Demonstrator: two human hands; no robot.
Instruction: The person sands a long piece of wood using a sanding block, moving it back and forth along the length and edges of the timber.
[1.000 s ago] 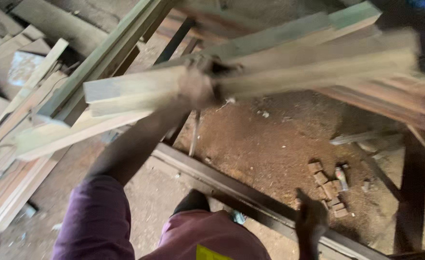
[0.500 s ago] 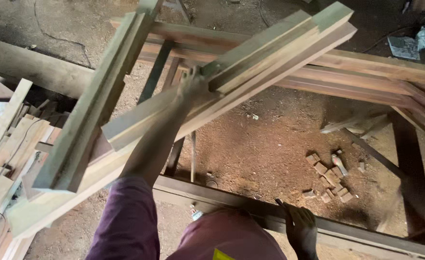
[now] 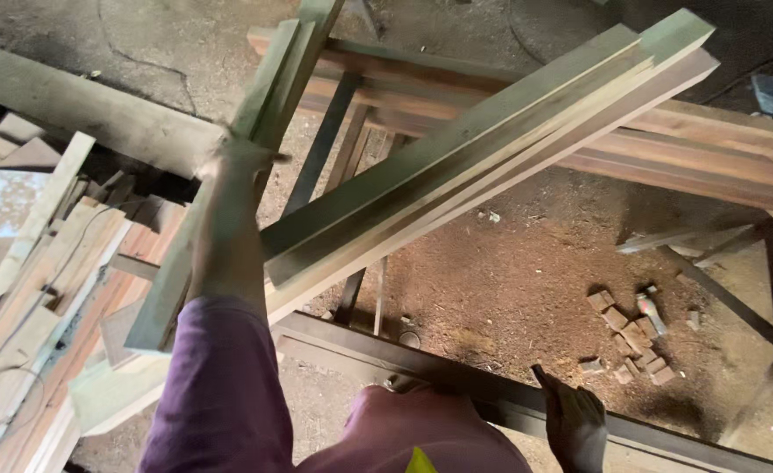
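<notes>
My left hand [image 3: 233,162], blurred, reaches out on a purple-sleeved arm and grips a long pale green-tinted wooden batten [image 3: 268,96] that slants from upper middle down to the lower left. A bundle of similar long battens [image 3: 491,149] lies diagonally across a dark metal frame [image 3: 351,346], from lower left to upper right. My right hand [image 3: 575,420] hangs low at the bottom right with fingers loosely apart, holding nothing, just above the frame's near rail.
Stacked planks [image 3: 27,263] pile up at the left. Reddish boards [image 3: 719,149] lie across the frame at the upper right. Sawdust-covered ground [image 3: 509,289] below holds several small wood offcuts [image 3: 631,337] and a wide plank [image 3: 88,114] at the upper left.
My left hand has shifted left from the batten bundle to the separate slanted batten. The view has tilted so the bundle now points more steeply up right. My right hand stays low.
</notes>
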